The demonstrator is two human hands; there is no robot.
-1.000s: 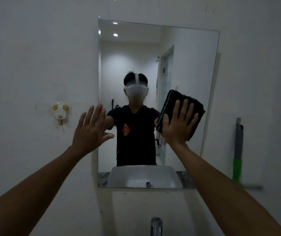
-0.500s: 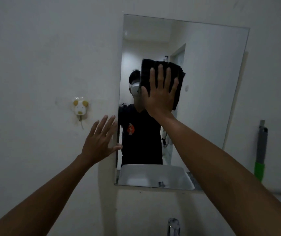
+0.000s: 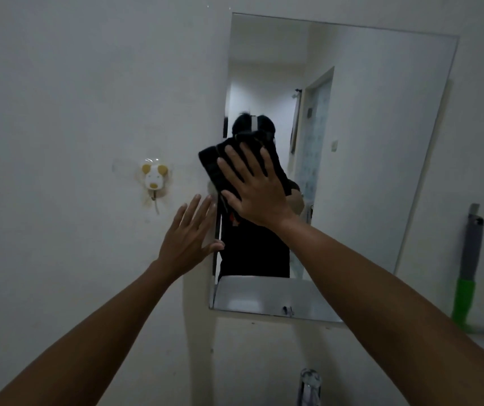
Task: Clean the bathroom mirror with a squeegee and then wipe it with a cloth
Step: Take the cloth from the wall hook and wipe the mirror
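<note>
the black folded cloth [image 3: 236, 164] sits flat on the mirror [image 3: 366, 148] at its left edge, partly lapping onto the wall, likely so your wipe catches the glass border. your right hand [image 3: 256, 190] pins it with the palm, fingers [image 3: 236, 158] spread wide and straight, pressing rather than gripping. your left hand [image 3: 188, 238] is open and empty, fingers extended on the wall just beside the mirror, seemingly bracing you. the green-handled squeegee [image 3: 466, 276] leans against the wall well apart, apparently finished with.
</note>
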